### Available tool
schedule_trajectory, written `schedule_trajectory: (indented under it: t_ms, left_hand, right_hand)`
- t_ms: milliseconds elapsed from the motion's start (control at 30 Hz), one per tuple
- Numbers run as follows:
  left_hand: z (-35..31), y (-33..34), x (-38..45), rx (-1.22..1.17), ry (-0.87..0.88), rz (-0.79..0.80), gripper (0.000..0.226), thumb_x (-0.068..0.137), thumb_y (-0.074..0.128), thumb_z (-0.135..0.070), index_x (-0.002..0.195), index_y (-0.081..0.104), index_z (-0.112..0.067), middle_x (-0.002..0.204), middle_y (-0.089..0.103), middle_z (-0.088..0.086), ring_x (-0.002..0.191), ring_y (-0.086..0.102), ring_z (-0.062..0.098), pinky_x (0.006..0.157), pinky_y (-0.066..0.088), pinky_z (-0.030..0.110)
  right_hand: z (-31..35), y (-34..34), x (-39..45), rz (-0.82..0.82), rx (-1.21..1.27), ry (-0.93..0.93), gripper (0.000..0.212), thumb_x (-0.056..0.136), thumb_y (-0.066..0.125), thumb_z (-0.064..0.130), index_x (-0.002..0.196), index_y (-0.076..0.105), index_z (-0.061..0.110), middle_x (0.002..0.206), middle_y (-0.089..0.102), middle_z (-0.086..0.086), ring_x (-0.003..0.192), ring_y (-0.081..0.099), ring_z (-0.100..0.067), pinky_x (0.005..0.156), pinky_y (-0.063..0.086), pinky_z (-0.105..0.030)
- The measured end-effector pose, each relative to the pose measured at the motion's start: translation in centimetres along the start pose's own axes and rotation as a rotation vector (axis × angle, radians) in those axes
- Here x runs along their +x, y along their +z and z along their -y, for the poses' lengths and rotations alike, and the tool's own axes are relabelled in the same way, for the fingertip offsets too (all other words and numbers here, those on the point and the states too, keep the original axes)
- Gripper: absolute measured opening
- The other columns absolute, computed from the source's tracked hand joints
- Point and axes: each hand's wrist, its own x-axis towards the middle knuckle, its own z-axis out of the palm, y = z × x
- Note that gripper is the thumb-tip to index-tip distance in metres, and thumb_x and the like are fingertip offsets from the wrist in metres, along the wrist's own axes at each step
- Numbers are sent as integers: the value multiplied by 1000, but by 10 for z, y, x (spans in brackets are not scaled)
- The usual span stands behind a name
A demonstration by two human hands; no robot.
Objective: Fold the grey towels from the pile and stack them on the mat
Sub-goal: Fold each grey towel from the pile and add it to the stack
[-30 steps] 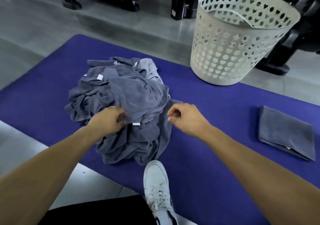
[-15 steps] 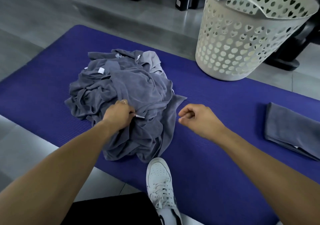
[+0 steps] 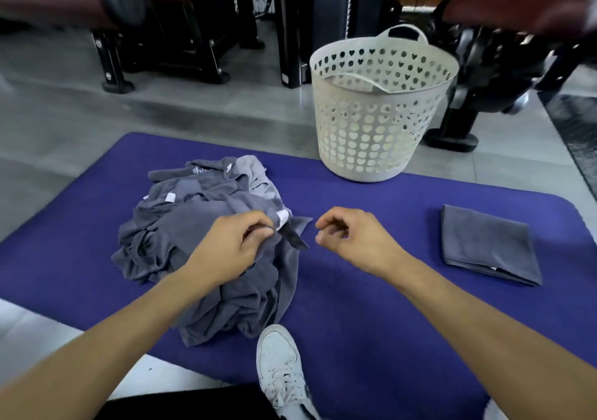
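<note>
- One view only, from the head: the left hand pinches a corner of a grey towel at the near right side of the pile, thumb and fingers clamped on the cloth.
- Right hand hovers just right of the pile, fingers loosely curled and apart, holding nothing.
- Doing it well, I judge: bring the right hand to a second corner of the same towel, then lift so it peels free without dragging its neighbours.
- Pinched corner points right, away from the pile; the towel's long axis cannot be told, as it is crumpled.
- Right of the pile, well apart on the mat, lies the folded towel, long axis running away from the person.
</note>
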Motion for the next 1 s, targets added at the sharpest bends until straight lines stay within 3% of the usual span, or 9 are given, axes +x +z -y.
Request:
schedule_trajectory:
  t_ms: [100, 233, 367, 467, 600, 800, 1000]
  left_hand:
    - [-45, -5, 3, -302, -178, -33, 14, 95, 61, -9, 87, 68, -19, 79, 70, -6, 73, 64, 3, 68, 46, 10]
    - [-98, -6, 15, -523, -281, -50, 15, 96, 61, -9, 87, 69, -17, 63, 66, -8, 63, 59, 3, 61, 50, 16]
    - [-159, -1, 39, -774, -332, -67, 10, 96, 60, -8, 88, 66, -10, 72, 65, 5, 70, 61, 16, 64, 53, 27]
    - [-207, 5, 59, -1001, -334, -74, 14, 97, 56, -4, 86, 65, -9, 69, 67, 1, 67, 64, 12, 52, 53, 21]
    - [-257, 25, 75, -1191, -322, -79, 15, 96, 57, -3, 85, 65, -10, 67, 69, 0, 61, 67, 7, 53, 55, 21]
    - [-289, 58, 81, -1104, -268, 100, 16, 95, 58, -4, 82, 64, -10, 71, 68, 4, 61, 67, 12, 56, 58, 26]
    - [-285, 63, 89, -929, -197, 233, 17, 95, 57, -2, 83, 68, -9, 72, 70, 3, 64, 66, 11, 57, 58, 25]
  right_hand:
    - [10, -29, -22, 14, -24, -65, 11, 86, 74, 24, 95, 68, 22, 84, 68, 10, 78, 65, -13, 75, 54, -22]
    - [11, -72, -48, -36, -57, -90, 13, 86, 75, 27, 95, 69, 21, 89, 69, 10, 81, 65, -11, 76, 53, -20]
    - [9, -119, -68, -136, -6, -89, 7, 85, 76, 26, 88, 72, 21, 87, 71, 9, 82, 65, -9, 74, 53, -22]
    - [6, -156, -84, -205, 78, -104, 6, 85, 77, 23, 88, 73, 20, 87, 72, 9, 83, 66, -4, 78, 51, -18]
    - [-10, -187, -111, -278, 191, -110, 17, 82, 79, 21, 98, 74, 20, 94, 74, 7, 92, 68, -10, 86, 53, -22]
    - [-31, -207, -140, -324, 218, -75, 18, 83, 78, 14, 101, 75, 17, 95, 74, 10, 94, 67, -4, 87, 50, -19]
    - [-42, -220, -145, -346, 329, -20, 19, 82, 78, 12, 100, 75, 14, 99, 75, 1, 97, 69, -13, 96, 53, -34]
